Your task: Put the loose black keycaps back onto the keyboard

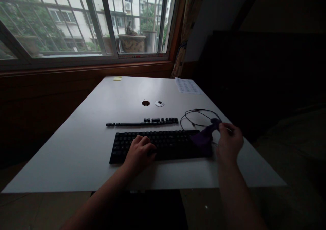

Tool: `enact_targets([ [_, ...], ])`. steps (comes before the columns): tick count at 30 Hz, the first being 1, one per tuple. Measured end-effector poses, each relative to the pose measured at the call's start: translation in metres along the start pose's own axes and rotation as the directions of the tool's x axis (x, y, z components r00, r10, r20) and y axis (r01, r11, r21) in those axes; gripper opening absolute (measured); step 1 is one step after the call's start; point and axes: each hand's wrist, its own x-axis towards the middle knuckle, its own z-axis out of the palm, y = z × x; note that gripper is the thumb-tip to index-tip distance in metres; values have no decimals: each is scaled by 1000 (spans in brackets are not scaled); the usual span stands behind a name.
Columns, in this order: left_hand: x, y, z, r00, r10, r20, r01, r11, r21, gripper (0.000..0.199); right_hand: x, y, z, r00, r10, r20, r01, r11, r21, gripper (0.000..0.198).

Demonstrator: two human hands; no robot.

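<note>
A black keyboard (168, 141) lies on the white table, its lower rows looking bare of keys. My left hand (141, 150) rests on its left-middle part, fingers bent down against it and fingertips partly hidden. Over the keyboard's right end hangs a purple cloth (202, 138), with its upper end pinched in my right hand (230, 138). The lower part of the cloth touches or hovers just over the keys; I cannot tell which. Behind the keyboard, several loose black keycaps (156, 120) and a long space bar (131, 124) stand in a row.
A thin black cable (187, 112) loops behind the purple cloth. Farther back are a round hole (146, 103) in the table (84, 121) and a white round cover (159, 104). A printed sheet (188, 86) and yellow sticky notes (117, 78) lie near the far edge, below a barred window (76, 26).
</note>
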Motion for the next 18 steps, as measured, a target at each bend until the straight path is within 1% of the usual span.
enact_targets([
  [2,0,1,0,1000,-3,16,3,1000,9,20,-5,-2,0,998,-39,-44,37,998,-51,33],
  [4,0,0,0,999,3,33,-3,1000,16,19,-14,-7,0,990,-136,-38,132,987,-96,29],
  [5,0,0,0,999,7,39,-7,1000,19,19,-20,-11,1,979,-206,2,205,971,-121,25],
  [6,0,-1,0,999,11,42,-12,1000,23,19,-28,-16,1,957,-281,72,288,948,-137,21],
  [7,0,-2,0,999,14,42,-15,1000,28,20,-37,-21,2,919,-349,186,375,917,-134,17],
  [8,-1,-3,1,999,15,39,-16,999,34,22,-48,-26,3,855,-407,322,457,884,-96,15],
  [9,-1,-4,2,999,14,36,-16,999,40,25,-60,-30,5,764,-447,465,515,857,-23,13],
  [10,-1,-5,3,999,12,34,-13,999,45,28,-72,-34,6,648,-476,595,549,833,69,14],
  [11,-2,-6,3,999,8,34,-10,999,49,32,-85,-38,8,545,-494,677,556,818,149,16],
  [12,-2,-7,4,999,5,33,-6,999,50,37,-97,-41,10,466,-505,727,564,802,196,19],
  [14,-3,-8,4,999,3,40,-5,999,40,42,-117,-46,14,327,-531,782,600,755,262,25],
  [16,-4,-8,2,999,12,43,-13,1000,19,44,-131,-49,16,231,-538,811,644,709,288,33],
  [17,-5,-8,-1,999,18,42,-18,1000,9,45,-135,-50,16,200,-533,822,667,689,285,37],
  [18,-5,-8,-4,999,22,41,-22,1000,2,45,-138,-50,16,181,-525,832,690,670,272,40],
])
